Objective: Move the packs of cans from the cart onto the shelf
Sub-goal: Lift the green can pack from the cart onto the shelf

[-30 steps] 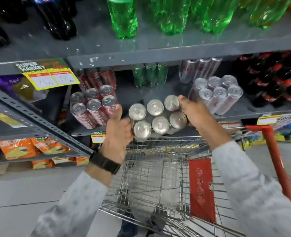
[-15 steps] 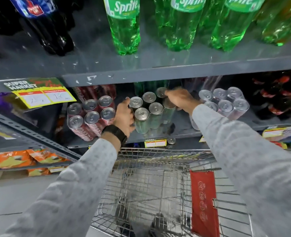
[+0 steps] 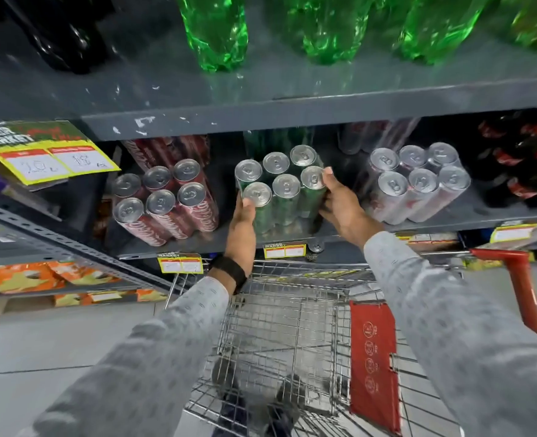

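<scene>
A shrink-wrapped pack of green cans stands upright on the grey middle shelf, between a red pack and a silver pack. My left hand presses against the green pack's left front side, with the thumb on a can top. My right hand grips its right side, fingers on the nearest can's rim. Below my arms stands the wire cart, and I see no packs in its basket.
Green bottles and dark bottles stand on the upper shelf. Dark red-capped bottles fill the right of the middle shelf. The cart's red handle rises at right. Snack bags lie on a low left shelf.
Both hands carried the green pack up from above the cart and into the middle shelf, where it now stands between the red and silver packs.
</scene>
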`<control>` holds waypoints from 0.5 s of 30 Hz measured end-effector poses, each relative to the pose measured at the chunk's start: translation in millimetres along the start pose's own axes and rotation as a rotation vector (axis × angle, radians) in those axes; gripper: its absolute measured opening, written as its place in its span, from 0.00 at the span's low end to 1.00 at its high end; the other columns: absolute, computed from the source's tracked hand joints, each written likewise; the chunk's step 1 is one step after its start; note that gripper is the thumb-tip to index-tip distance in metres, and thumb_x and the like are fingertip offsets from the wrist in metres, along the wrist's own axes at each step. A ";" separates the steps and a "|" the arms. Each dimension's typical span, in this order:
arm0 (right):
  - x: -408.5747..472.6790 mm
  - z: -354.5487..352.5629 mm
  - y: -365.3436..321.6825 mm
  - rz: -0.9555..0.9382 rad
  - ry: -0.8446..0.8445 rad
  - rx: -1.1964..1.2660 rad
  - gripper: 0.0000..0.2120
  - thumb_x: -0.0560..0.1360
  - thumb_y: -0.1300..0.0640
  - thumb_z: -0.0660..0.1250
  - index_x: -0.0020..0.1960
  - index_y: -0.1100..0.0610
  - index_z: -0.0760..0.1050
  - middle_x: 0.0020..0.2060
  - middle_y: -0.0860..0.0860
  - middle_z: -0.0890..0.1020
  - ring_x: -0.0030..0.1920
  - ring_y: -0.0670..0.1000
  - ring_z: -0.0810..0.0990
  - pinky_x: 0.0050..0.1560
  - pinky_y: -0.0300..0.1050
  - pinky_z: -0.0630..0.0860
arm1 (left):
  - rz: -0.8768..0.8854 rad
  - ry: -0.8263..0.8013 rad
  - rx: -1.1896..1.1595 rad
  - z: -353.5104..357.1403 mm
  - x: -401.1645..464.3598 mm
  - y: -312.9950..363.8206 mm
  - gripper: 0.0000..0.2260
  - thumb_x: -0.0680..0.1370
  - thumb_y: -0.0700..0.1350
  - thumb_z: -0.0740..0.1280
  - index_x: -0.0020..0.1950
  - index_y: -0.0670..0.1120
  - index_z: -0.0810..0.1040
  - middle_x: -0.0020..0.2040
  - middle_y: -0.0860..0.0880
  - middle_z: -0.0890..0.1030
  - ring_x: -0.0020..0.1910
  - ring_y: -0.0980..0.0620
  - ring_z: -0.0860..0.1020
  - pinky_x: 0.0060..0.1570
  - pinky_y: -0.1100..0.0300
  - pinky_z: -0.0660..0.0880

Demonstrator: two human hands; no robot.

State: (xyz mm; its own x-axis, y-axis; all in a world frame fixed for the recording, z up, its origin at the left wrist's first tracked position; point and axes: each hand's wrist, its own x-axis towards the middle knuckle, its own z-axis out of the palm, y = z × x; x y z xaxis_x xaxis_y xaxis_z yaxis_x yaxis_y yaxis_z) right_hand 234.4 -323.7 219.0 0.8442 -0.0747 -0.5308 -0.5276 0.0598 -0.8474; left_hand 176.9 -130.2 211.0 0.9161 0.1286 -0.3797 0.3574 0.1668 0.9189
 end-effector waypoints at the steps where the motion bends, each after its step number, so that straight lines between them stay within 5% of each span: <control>1: -4.0 -1.4 1.6 -0.004 -0.002 -0.019 0.23 0.77 0.33 0.60 0.60 0.47 0.80 0.58 0.46 0.85 0.65 0.49 0.80 0.72 0.51 0.71 | -0.010 -0.014 -0.010 -2.5 1.9 0.3 0.28 0.83 0.61 0.57 0.82 0.53 0.64 0.81 0.55 0.69 0.80 0.55 0.65 0.82 0.51 0.57; 4: -13.5 -4.1 10.6 -0.015 -0.013 -0.026 0.18 0.81 0.36 0.58 0.52 0.45 0.80 0.48 0.41 0.86 0.59 0.47 0.82 0.66 0.47 0.72 | -0.042 -0.045 -0.005 -8.5 5.3 -0.7 0.31 0.79 0.65 0.59 0.81 0.56 0.66 0.79 0.57 0.71 0.79 0.57 0.67 0.82 0.51 0.57; 15: -26.6 -5.5 21.9 -0.048 0.031 -0.006 0.15 0.81 0.38 0.58 0.48 0.45 0.79 0.45 0.41 0.84 0.48 0.42 0.81 0.53 0.42 0.74 | -0.080 -0.055 -0.058 -3.1 0.7 5.1 0.23 0.87 0.55 0.52 0.82 0.50 0.63 0.72 0.57 0.70 0.70 0.60 0.67 0.72 0.61 0.60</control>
State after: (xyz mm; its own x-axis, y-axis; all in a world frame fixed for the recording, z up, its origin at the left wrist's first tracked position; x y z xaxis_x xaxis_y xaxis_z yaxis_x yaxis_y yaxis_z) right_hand 199.9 -325.8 214.6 0.8651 -0.1082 -0.4898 -0.4874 0.0496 -0.8718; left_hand 178.7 -126.3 215.1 0.8943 0.0587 -0.4436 0.4202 0.2305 0.8776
